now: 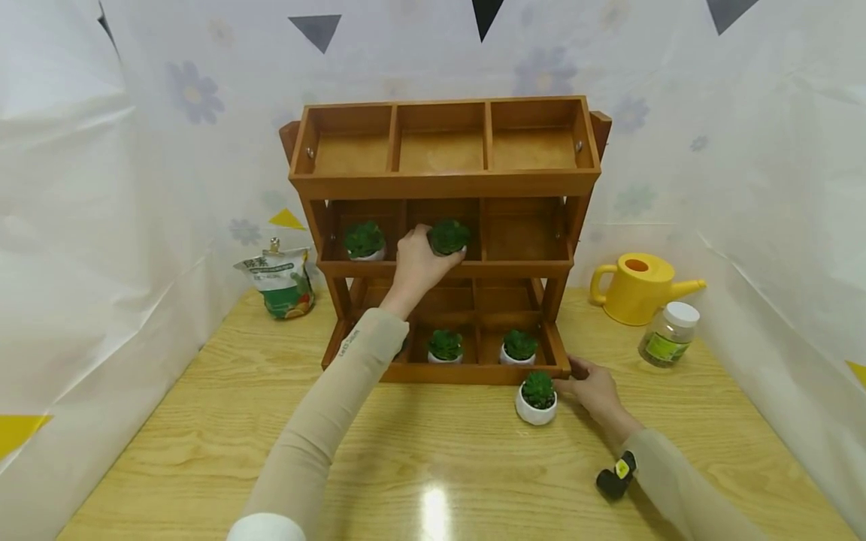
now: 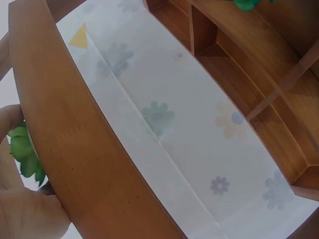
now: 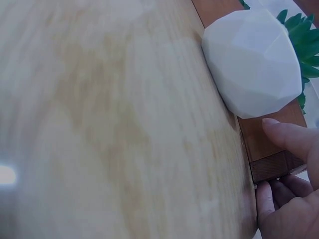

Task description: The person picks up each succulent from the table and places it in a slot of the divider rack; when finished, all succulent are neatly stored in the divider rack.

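Observation:
A wooden plant shelf (image 1: pixel 443 185) with divided tiers stands before me. My left hand (image 1: pixel 418 263) grips a small potted succulent (image 1: pixel 449 236) at the middle tier's centre compartment; in the left wrist view its green leaves (image 2: pixel 24 152) show beside the thumb, partly hidden by a board. To its left sits another potted succulent (image 1: pixel 365 242). My right hand (image 1: pixel 597 389) pinches the shelf's lower right corner, thumb on the front board (image 3: pixel 259 137), fingers around the end. Close by, a succulent in a white faceted pot (image 3: pixel 251 64) stands on the table, before the shelf.
Two potted succulents, one in the centre (image 1: pixel 445 346) and one at the right (image 1: pixel 519 346), sit in the bottom tier; my left forearm covers part of its left side. A yellow watering can (image 1: pixel 636 291) and a lidded jar (image 1: pixel 668 335) stand right, a clipped bag (image 1: pixel 280 284) left.

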`<state>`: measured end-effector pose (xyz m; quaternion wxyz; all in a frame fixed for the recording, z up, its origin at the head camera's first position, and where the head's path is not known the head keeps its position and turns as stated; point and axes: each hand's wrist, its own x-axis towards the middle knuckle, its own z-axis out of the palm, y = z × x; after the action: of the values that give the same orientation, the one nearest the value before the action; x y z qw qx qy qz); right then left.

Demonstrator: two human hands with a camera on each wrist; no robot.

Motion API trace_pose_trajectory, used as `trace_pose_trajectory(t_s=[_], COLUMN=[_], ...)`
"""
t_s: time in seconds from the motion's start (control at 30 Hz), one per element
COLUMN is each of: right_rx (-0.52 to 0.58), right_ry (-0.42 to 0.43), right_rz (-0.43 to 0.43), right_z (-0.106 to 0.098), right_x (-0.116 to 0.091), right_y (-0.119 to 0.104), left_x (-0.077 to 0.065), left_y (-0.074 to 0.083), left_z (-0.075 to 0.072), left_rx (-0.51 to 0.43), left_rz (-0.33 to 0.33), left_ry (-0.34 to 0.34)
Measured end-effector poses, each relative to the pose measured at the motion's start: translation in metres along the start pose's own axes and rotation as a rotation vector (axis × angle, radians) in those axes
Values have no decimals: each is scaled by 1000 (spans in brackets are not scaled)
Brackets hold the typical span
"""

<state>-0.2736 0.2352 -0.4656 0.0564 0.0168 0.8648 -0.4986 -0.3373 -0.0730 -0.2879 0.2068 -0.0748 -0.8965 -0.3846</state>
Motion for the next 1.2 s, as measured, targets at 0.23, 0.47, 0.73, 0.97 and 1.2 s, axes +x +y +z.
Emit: trace_pose_trajectory(t_s=[0.23, 0.47, 0.73, 0.97, 1.2], right_rx=[-13, 4, 18, 21, 25], right_ry=[1, 4, -3, -8, -7], right_rz=[4, -2, 1, -3, -2], right_z=[0, 0, 0, 0, -1], right_x=[0, 0, -2, -1, -2], right_y=[0, -1, -3, -2, -2], left_x=[1, 0, -1, -6, -22], left_y=[2, 5, 5, 0, -7], left_z=[0, 1, 2, 2, 13], left_rx=[23, 37, 40, -42, -233], left_rz=[-27, -64, -74, -21, 100], left_ry=[-26, -56, -70, -18, 197])
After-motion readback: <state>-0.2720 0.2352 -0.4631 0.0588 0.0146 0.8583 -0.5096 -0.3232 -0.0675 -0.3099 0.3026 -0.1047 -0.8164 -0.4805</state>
